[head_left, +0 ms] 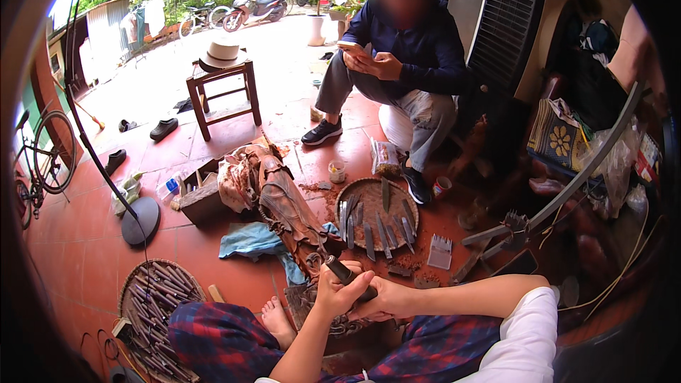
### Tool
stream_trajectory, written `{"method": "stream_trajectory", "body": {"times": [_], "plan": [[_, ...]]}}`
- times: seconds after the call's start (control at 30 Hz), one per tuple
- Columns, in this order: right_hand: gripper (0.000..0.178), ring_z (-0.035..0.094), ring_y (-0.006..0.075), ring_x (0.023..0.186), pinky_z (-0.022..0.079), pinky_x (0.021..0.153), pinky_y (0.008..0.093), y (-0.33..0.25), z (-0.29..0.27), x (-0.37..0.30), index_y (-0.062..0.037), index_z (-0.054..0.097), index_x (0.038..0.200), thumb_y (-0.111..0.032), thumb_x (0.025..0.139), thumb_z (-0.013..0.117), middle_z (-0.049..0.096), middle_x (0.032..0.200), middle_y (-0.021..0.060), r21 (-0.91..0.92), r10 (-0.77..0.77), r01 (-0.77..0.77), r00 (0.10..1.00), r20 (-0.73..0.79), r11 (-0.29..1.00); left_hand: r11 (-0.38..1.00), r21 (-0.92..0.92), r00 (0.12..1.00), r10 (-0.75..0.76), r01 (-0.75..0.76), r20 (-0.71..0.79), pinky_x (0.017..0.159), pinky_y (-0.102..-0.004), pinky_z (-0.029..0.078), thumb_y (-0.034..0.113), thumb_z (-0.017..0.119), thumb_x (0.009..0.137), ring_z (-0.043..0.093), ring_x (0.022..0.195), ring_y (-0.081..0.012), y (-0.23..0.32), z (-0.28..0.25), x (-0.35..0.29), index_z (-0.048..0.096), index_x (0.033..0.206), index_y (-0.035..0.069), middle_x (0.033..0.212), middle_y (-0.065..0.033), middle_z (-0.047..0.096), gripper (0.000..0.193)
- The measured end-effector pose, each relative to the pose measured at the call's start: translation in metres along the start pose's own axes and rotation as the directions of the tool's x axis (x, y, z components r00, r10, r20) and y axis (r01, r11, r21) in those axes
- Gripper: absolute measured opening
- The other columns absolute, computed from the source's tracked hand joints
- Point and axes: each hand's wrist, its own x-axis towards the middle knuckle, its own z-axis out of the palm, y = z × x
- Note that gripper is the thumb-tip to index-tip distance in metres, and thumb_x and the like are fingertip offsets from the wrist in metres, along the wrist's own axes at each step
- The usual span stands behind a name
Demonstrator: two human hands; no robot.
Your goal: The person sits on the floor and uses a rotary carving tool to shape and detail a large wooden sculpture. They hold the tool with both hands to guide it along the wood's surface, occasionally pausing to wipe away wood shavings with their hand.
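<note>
— Clear plastic, mostly: what packages lie on the red tile floor?

— One see-through bag of pale contents stands beside the seated person's shoe, above the round woven tray of chisels. A small white-capped bottle lies left, near a dark wooden box. Crumpled clear bags bearing red-and-yellow labels pile at the right edge.

— And the hands?

— Both meet at the bottom centre. The left hand wraps its fingers tight around a dark-handled chisel, which slants up and left out of the fist. The right hand is closed against the left, pressing on the tool's lower end.

— Where is the carving?

— A brown wooden figure lies stretched on the floor directly above the hands, its near end touching the chisel's grip area, beside a blue cloth. A second tray of tools sits lower left.
</note>
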Motion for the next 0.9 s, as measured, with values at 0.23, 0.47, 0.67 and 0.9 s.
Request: {"method": "stream_trajectory", "body": {"times": [0.23,0.47,0.67,0.9], "plan": [[0.047,0.062,0.0167,0.066,0.051,0.061,0.0297,-0.016,-0.006,0.003,-0.0043,0.062,0.092,-0.048,0.081,0.073,0.064,0.074,0.0047,-0.572,-0.037,0.076,0.996,0.08,0.817,0.997,-0.058,0.998,0.056,-0.055,0.023,0.066,-0.032,0.047,0.025,0.061,0.08,0.061,0.074,-0.0226,0.008,0.004,0.003,0.064,0.069,-0.003,0.078,-0.0138,0.063,0.03],[0.033,0.065,0.0095,0.075,0.054,0.067,0.0255,-0.073,-0.05,-0.053,-0.0007,0.062,0.12,-0.022,0.095,0.062,0.071,0.091,0.0092,-0.552,-0.403,0.206,0.877,-0.262,0.808,0.629,-0.651,0.905,-0.311,0.424,0.289,0.045,-0.0263,0.042,0.022,0.053,0.089,0.048,0.046,-0.0179,0.002,0.01,0.002,0.049,0.076,0.003,0.058,-0.0081,0.049,0.024],[0.03,0.063,0.0063,0.077,0.053,0.067,0.0221,-0.068,-0.048,-0.07,-0.0005,0.061,0.124,-0.01,0.095,0.061,0.069,0.09,0.0054,-0.684,-0.589,0.385,0.804,-0.08,0.619,0.595,-0.36,0.679,-0.489,0.719,0.548,0.048,-0.0252,0.041,0.017,0.059,0.09,0.053,0.05,-0.0131,-0.006,0.042,-0.003,0.053,0.082,0.004,0.06,-0.0035,0.052,0.016],[0.018,0.067,0.012,0.084,0.054,0.076,0.0267,-0.064,-0.059,-0.086,0.0002,0.071,0.106,-0.001,0.089,0.065,0.071,0.092,0.0082,-0.727,-0.6,0.391,0.799,-0.035,0.564,0.616,-0.23,0.584,-0.468,0.754,0.663,0.048,-0.0249,0.04,0.017,0.061,0.089,0.053,0.051,-0.012,-0.007,0.044,0.0,0.053,0.082,0.004,0.06,-0.0016,0.051,0.017]]}}
